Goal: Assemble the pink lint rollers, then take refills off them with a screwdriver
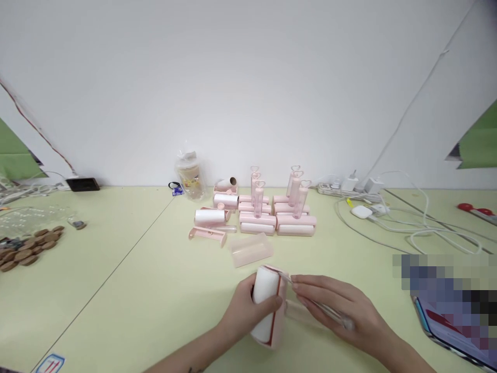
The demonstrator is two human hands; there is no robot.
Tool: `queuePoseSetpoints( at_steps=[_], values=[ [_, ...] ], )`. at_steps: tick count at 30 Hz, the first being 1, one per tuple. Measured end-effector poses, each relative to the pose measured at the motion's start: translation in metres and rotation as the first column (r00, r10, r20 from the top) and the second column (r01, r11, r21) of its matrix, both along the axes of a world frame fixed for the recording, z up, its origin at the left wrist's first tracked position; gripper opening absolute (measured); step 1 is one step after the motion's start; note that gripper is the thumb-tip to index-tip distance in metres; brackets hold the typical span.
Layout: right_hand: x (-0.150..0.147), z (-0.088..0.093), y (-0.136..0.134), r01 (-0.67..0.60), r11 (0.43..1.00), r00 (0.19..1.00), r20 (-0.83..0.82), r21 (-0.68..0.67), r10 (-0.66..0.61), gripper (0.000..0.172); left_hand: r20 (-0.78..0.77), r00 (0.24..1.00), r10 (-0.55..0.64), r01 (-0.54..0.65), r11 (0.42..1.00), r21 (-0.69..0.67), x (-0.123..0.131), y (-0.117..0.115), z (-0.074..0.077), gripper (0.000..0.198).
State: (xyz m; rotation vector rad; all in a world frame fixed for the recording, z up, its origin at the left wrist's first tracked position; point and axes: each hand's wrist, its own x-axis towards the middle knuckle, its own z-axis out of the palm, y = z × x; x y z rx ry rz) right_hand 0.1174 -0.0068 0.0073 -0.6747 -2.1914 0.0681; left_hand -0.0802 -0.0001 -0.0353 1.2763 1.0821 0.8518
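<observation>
My left hand (243,308) is wrapped round a white lint roller (266,300) sitting in its pink holder, near the front middle of the pale green table (128,290). My right hand (337,308) lies beside it on the right, fingers closed on a thin clear rod-like part (330,312) whose tip touches the roller's top edge. A translucent pink cover (251,249) lies flat just behind the roller. Further back stands a cluster of assembled pink lint rollers (272,212), some stacked flat and some upright with heart-shaped handle ends.
A bagged jar (190,176) stands behind the cluster. White chargers and cables (380,212) spread across the right. A phone (454,321) lies at the front right. Brown discs (29,248) and clear bags lie at the left; a dark device (83,184) sits by the wall.
</observation>
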Motion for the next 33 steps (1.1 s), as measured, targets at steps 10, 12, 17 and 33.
queuePoseSetpoints(
  at_steps=[10,12,17,33],
  values=[
    [-0.005,-0.037,0.003,-0.041,0.999,0.992,0.125,0.035,0.036,0.041,0.324,0.925,0.198,-0.118,0.961,-0.249,0.011,0.000,-0.004,0.038],
    [-0.008,-0.035,0.001,-0.011,1.000,0.994,0.113,0.027,0.008,0.035,0.352,0.907,0.232,-0.135,0.951,-0.279,0.013,-0.001,-0.004,0.040],
    [-0.016,-0.022,-0.004,0.206,0.978,0.978,0.031,-0.026,-0.205,0.023,0.341,0.909,0.240,-0.156,0.954,-0.256,0.010,-0.002,0.004,0.035],
    [0.011,-0.022,0.027,0.475,0.815,0.850,0.068,0.331,-0.523,0.027,0.337,0.883,0.326,-0.215,0.920,-0.328,0.058,0.008,0.026,0.016]
  ],
)
